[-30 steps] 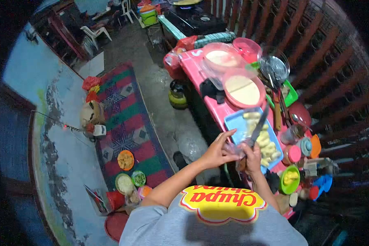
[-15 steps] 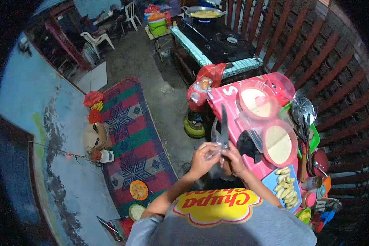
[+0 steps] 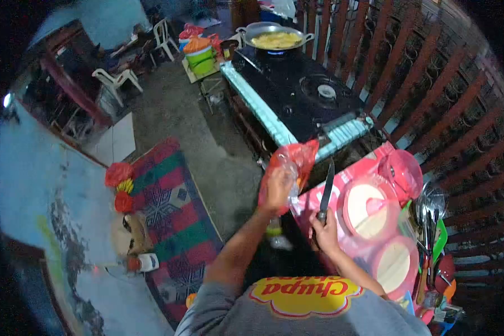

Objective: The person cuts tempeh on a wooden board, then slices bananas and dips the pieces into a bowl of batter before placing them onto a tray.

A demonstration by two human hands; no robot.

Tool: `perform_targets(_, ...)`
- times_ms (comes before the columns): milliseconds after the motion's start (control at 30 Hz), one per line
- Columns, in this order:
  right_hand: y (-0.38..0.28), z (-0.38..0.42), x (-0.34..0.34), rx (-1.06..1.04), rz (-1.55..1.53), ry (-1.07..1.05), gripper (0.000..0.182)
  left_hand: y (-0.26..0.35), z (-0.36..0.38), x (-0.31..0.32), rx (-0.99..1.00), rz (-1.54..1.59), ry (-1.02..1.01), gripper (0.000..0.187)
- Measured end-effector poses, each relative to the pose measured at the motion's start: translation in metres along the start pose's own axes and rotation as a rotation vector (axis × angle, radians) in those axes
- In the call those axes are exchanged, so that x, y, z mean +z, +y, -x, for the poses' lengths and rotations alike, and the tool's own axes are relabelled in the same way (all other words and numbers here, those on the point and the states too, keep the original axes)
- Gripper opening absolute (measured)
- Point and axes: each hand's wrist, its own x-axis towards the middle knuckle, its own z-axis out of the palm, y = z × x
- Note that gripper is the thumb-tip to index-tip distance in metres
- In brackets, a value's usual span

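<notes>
My right hand point(image 3: 326, 232) is wrapped round the handle of a knife point(image 3: 328, 190), its dark blade pointing up and away from me. My left hand point(image 3: 279, 187) reaches to a red plastic bag point(image 3: 299, 159) at the corner of the pink-covered table point(image 3: 313, 204). Clear plastic shows at the left fingers, which are blurred, so their grip is unclear. Right of the knife, two pink tubs of pale batter point(image 3: 365, 210) point(image 3: 393, 267) stand on the table, with clear plastic lying over part of them.
Beyond the table is a black stove point(image 3: 297, 84) with a pan point(image 3: 277, 40) of frying food. Utensils point(image 3: 428, 218) lie at the right by the slatted wall. A patterned mat point(image 3: 176, 224) covers floor at the left, and a white chair point(image 3: 117, 81) stands farther back.
My hands were together around clear plastic and the knife; now they are apart. The left has moved forward to the red bag, and the right has kept the knife. The view has shifted.
</notes>
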Motion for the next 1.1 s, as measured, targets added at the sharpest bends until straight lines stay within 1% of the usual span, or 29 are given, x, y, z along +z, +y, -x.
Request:
perform_targets(33, 0.005, -0.007, 0.004, 0.004, 0.005, 0.017, 0.013, -0.031, -0.005, 0.019, 0.062, -0.027, -0.036, 0.016)
perform_targets(100, 0.017, -0.012, 0.011, 0.039, 0.021, 0.061, 0.013, -0.086, -0.008, 0.046, 0.053, -0.122, -0.25, 0.017)
perform_targets(133, 0.019, -0.016, 0.014, 0.033, 0.061, 0.104, 0.013, -0.099, -0.011, 0.057, 0.289, -0.226, -0.085, 0.018)
perform_targets(167, 0.021, -0.016, 0.016, 0.039, 0.104, 0.148, 0.013, -0.111, -0.015, 0.064, 0.296, -0.204, -0.09, 0.018)
perform_targets(233, 0.024, -0.009, 0.025, 0.101, 0.136, 0.2, 0.013, -0.128, -0.019, 0.068, -0.336, -0.454, -0.52, 0.026)
perform_targets(267, 0.027, -0.01, 0.028, 0.147, 0.161, 0.225, 0.013, -0.134, -0.029, 0.069, -0.32, -0.446, -0.531, 0.026)
perform_targets(333, 0.044, -0.006, 0.034, 0.149, 0.154, 0.254, 0.016, -0.136, -0.043, 0.064, -0.382, -0.576, -0.833, 0.028)
perform_targets(367, 0.05, -0.006, 0.039, 0.134, 0.134, 0.277, 0.017, -0.149, -0.042, 0.072, -0.366, -0.57, -0.848, 0.028)
perform_targets(400, 0.053, -0.006, 0.046, 0.133, 0.192, 0.31, 0.019, -0.168, -0.039, 0.083, -0.363, -0.562, -0.805, 0.025)
perform_targets(433, 0.065, -0.005, 0.048, 0.139, 0.182, 0.342, 0.018, -0.178, -0.037, 0.09, -0.359, -0.551, -0.762, 0.023)
perform_targets(467, 0.071, -0.002, 0.05, 0.184, 0.24, 0.353, 0.017, -0.185, -0.034, 0.096, -0.34, -0.543, -0.78, 0.023)
perform_targets(500, 0.072, 0.0, 0.053, 0.226, 0.296, 0.363, 0.017, -0.189, -0.034, 0.102, -0.329, -0.578, -0.844, 0.025)
perform_targets(533, 0.075, 0.005, 0.056, 0.215, 0.29, 0.386, 0.017, -0.19, -0.039, 0.104, -0.314, -0.618, -0.901, 0.027)
perform_targets(567, 0.076, 0.009, 0.057, 0.2, 0.308, 0.398, 0.017, -0.19, -0.043, 0.108, -0.287, -0.621, -0.896, 0.027)
perform_targets(600, 0.074, 0.01, 0.06, 0.18, 0.326, 0.404, 0.017, -0.192, -0.045, 0.114, -0.226, -0.605, -0.912, 0.027)
perform_targets(633, 0.059, 0.012, 0.068, 0.249, 0.25, 0.446, 0.019, -0.195, -0.046, 0.122, -0.164, -0.592, -0.92, 0.028)
perform_targets(700, 0.077, 0.022, 0.058, 0.22, 0.374, 0.467, 0.017, -0.206, -0.037, 0.14, -0.054, -0.564, -0.944, 0.029)
perform_targets(767, 0.06, 0.028, 0.061, 0.167, 0.332, 0.472, 0.016, -0.228, -0.02, 0.153, 0.006, -0.557, -0.957, 0.03)
perform_targets(833, 0.05, 0.036, 0.059, 0.14, 0.371, 0.479, 0.017, -0.227, -0.017, 0.148, 0.314, -0.882, -0.706, 0.033)
perform_targets(867, 0.044, 0.042, 0.059, 0.113, 0.356, 0.497, 0.018, -0.224, -0.015, 0.149, 0.32, -0.886, -0.7, 0.033)
perform_targets(933, 0.032, 0.057, 0.058, 0.096, 0.37, 0.516, 0.018, -0.132, -0.039, 0.096, -0.399, -0.45, -0.604, 0.028)
perform_targets(967, 0.029, 0.066, 0.056, 0.085, 0.385, 0.532, 0.019, -0.113, -0.042, 0.082, -0.396, -0.45, -0.6, 0.028)
perform_targets(1033, 0.033, 0.088, 0.046, 0.042, 0.427, 0.533, 0.018, -0.09, -0.041, 0.058, 0.033, -0.78, -0.782, 0.031)
perform_targets(1100, 0.035, 0.115, 0.036, -0.013, 0.363, 0.565, 0.018, -0.091, -0.037, 0.05, 0.231, -0.838, -0.575, 0.035)
